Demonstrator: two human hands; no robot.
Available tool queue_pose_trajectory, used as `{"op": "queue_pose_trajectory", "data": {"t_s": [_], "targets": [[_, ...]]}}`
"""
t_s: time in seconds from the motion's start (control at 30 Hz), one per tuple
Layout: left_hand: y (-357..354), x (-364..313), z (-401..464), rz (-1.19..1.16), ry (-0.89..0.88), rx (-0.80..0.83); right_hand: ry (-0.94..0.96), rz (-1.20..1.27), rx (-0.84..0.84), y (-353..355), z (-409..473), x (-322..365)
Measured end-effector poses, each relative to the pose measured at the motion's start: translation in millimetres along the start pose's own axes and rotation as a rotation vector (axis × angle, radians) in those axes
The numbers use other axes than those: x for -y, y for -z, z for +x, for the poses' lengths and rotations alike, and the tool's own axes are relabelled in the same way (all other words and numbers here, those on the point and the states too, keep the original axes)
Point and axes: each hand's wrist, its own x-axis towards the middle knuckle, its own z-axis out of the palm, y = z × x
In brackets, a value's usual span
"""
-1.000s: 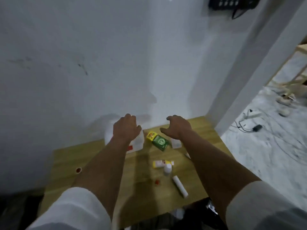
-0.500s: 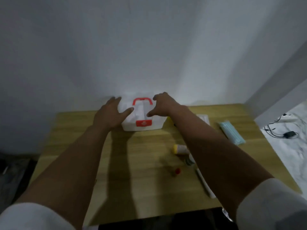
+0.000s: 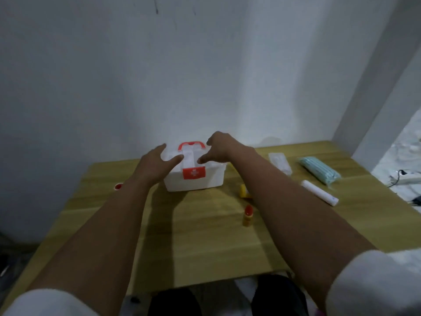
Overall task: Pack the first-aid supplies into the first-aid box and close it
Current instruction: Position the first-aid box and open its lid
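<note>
A white first-aid box with a red handle and a red cross latch stands shut at the back middle of the wooden table. My left hand lies on the lid's left side, fingers spread. My right hand hovers over the lid's right side, fingers apart, holding nothing. To the right lie a small yellow bottle with a red cap, a yellow item partly hidden by my right forearm, a white roll, a pack of teal masks and a clear packet.
A small red cap lies at the table's left edge. A white wall rises right behind the box. Cables and a power strip lie on the floor to the right. The table's front edge is near my body.
The view swung and steadied onto the box. Both hands moved from the box's sides onto its lid. The supplies now show to the right of my right arm.
</note>
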Motion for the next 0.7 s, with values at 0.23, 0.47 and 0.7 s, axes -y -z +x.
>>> {"op": "queue_pose_trajectory", "data": {"t_s": [0.23,0.47,0.7], "targets": [[8.5,7.4,-33.8,-0.06,0.002,0.045,0.049,-0.166,0.042,-9.4,-46.7,8.5],[8.7,11.8,-42.5,-0.153,0.0,0.062,0.094,-0.257,-0.024,-26.3,-65.0,5.0],[4.9,13.5,-41.5,-0.193,0.02,0.055,0.101,-0.259,-0.028,-25.8,-63.2,4.3]]}}
